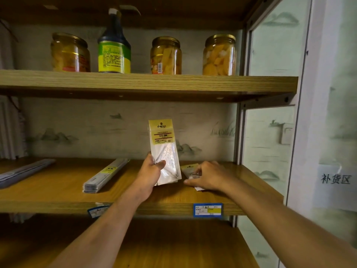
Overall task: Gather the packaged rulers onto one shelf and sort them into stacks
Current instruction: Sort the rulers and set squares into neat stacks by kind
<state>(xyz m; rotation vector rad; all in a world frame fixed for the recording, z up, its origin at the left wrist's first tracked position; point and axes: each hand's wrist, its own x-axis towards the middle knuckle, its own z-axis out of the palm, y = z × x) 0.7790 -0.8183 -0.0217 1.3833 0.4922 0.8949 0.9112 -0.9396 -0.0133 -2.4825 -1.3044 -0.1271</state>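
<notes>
Packet of set squares (164, 149), clear sleeve with yellow header card: held upright in the left hand (149, 171), thumb across its front and fingers curled behind, lower edge just above the middle shelf (58, 192). Second small packet (190, 169): flat on the same shelf, under the right hand (207, 177), whose curled fingertips pinch its near end. Stack of long rulers (105, 176): on the shelf to the left, well apart. Further flat pile (25, 171): far left.

Handling, as judged: lift the lying packet by its near end, slide it behind the upright one, square the header cards, then set the pair down flat.

Clearance: bare board between hands and long stack; side post (239, 132) near the right hand; upper shelf (146, 82) well above the header card.
</notes>
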